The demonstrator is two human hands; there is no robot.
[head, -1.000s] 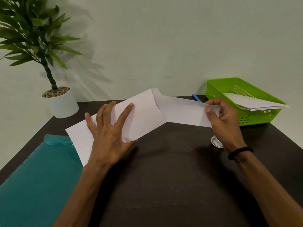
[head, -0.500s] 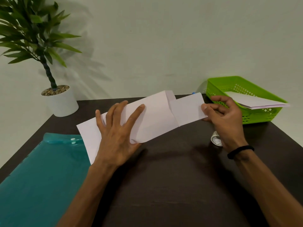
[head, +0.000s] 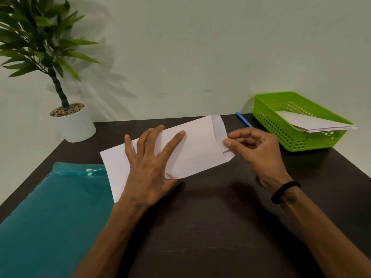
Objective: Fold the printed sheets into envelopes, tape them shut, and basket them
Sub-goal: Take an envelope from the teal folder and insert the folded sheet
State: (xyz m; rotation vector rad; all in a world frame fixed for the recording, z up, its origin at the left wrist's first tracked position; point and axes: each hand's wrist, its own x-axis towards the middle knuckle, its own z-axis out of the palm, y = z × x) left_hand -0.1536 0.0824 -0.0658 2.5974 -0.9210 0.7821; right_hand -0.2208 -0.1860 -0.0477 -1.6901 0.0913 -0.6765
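Folded sheet [head: 198, 145] of white paper lies on a dark brown table [head: 200, 227] set against a pale, plain wall [head: 180, 47]. Its long axis runs diagonally, from the near left up toward the far right. The left hand [head: 149, 167] presses flat on it with fingers spread. The right hand [head: 255, 146] pinches the narrow flap at the sheet's right end between thumb and curled fingers. A green plastic basket [head: 281, 125] holding folded white papers [head: 313, 122] stands at far right, a blue pen [head: 244, 119] beside it. A teal folder [head: 50, 213] lies at left, a potted plant [head: 66, 117] behind it.
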